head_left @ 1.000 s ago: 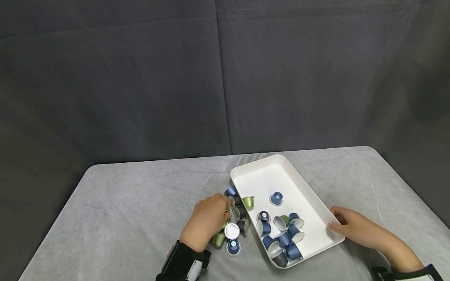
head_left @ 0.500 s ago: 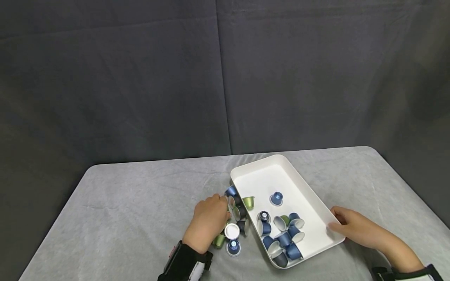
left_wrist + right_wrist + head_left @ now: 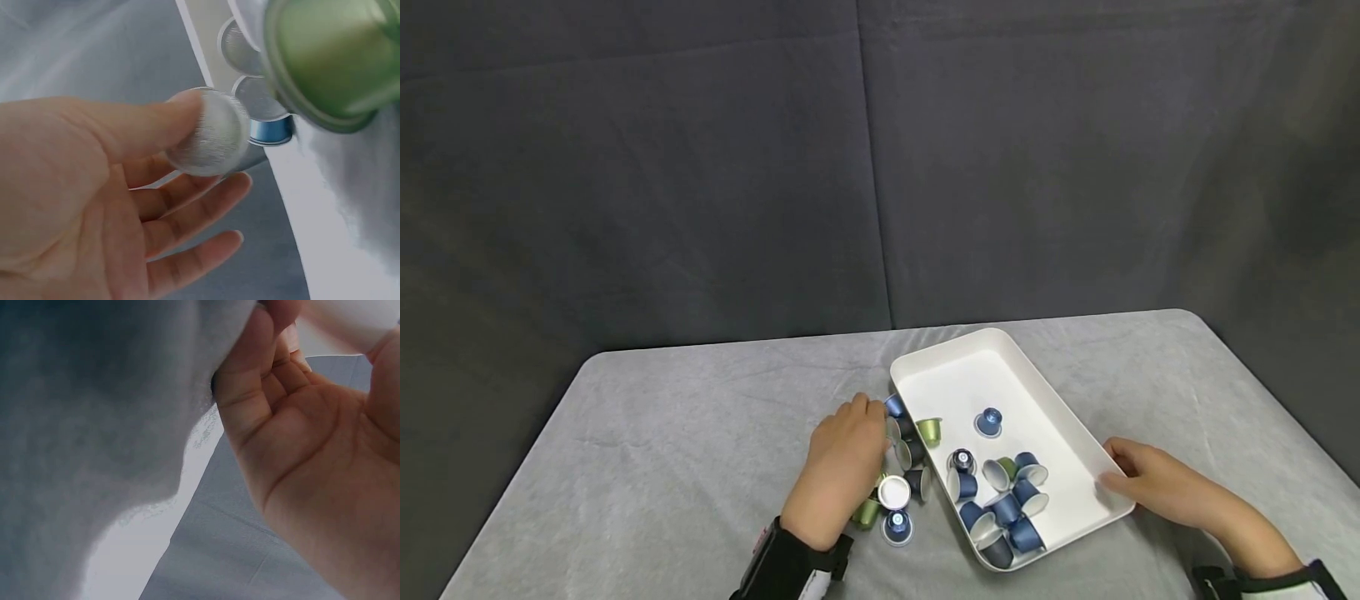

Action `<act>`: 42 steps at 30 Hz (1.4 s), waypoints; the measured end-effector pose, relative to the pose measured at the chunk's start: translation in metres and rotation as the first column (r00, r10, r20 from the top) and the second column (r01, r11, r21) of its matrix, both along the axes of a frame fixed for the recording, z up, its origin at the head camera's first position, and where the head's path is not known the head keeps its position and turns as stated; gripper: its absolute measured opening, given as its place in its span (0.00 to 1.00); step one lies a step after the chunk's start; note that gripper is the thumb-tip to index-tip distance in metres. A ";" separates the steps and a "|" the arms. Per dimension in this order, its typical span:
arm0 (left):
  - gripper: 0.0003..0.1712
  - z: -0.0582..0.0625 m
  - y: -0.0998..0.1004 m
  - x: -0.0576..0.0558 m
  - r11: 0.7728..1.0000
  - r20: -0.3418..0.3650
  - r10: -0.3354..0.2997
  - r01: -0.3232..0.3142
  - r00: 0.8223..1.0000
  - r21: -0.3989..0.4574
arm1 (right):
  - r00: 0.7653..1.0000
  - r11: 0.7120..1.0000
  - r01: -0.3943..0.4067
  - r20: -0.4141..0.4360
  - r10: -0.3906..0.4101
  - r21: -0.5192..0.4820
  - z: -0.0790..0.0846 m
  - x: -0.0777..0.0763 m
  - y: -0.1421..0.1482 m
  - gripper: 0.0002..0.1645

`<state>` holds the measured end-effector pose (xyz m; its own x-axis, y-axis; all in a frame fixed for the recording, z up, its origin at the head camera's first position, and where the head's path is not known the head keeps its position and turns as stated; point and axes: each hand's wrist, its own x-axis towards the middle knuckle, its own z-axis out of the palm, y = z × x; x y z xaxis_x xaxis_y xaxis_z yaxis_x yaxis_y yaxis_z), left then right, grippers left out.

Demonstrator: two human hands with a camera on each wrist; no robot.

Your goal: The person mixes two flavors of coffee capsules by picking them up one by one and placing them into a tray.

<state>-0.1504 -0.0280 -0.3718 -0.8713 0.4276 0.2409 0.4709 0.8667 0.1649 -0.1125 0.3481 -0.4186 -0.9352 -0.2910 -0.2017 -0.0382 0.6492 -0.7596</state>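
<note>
In the left wrist view my left hand (image 3: 119, 169) pinches a coffee capsule (image 3: 215, 137) between thumb and fingers. Its silvery foil lid shows; its body is hidden. Seen from the head, the left hand (image 3: 842, 458) is over a small pile left of the white tray (image 3: 1045, 392). Dark capsules (image 3: 912, 454), a green capsule (image 3: 867, 513), a white-lidded capsule (image 3: 893, 492) and a blue capsule (image 3: 897, 527) lie there. My right hand (image 3: 1165, 483) grips the tray's right edge, thumb over the rim; in the right wrist view the fingers (image 3: 250, 394) curl under it.
Inside the tray, several blue capsules (image 3: 1006, 510) cluster toward the near end, with a green capsule (image 3: 929, 431) by the left wall and a blue capsule (image 3: 989, 422) farther in. A grey cloth covers the table (image 3: 685, 450). A dark curtain (image 3: 737, 183) hangs behind.
My left hand has moved slightly away from me, toward the far end of the pile. The right hand and the tray stay in place.
</note>
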 end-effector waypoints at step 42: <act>0.14 -0.018 0.067 0.042 0.941 -0.255 -0.320 0.275 0.912 -0.196 | 1.000 1.000 -0.004 0.016 0.004 0.016 0.001 -0.001 0.001 0.10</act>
